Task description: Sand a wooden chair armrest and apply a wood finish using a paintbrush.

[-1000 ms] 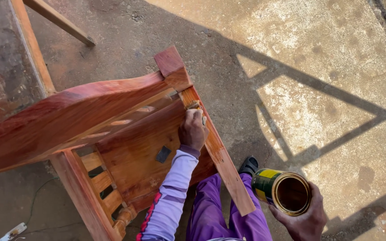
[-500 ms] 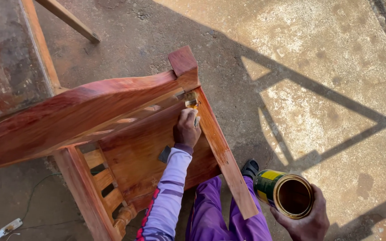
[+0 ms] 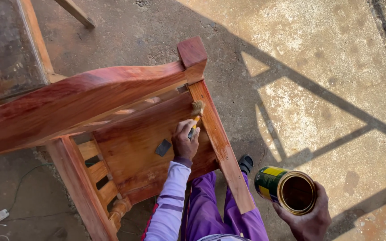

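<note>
From the head view, left hand [image 3: 185,142] clamped on a small brush [image 3: 196,111], bristles now lower on the reddish chair frame [image 3: 215,134] than half a second ago, coating creeping down the rail; right hand [image 3: 307,218] wrapped round an open green-and-yellow can [image 3: 287,187] beside it.

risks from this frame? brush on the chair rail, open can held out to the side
1. The open can in the right hand is tipped toward the camera; finish could slop over the rim onto the concrete floor.
2. The left hand works the brush against the chair, whose upper wood looks glossy; the purple sleeve could smear it.
3. Eyes on the brush, the can may tilt further unnoticed.
</note>
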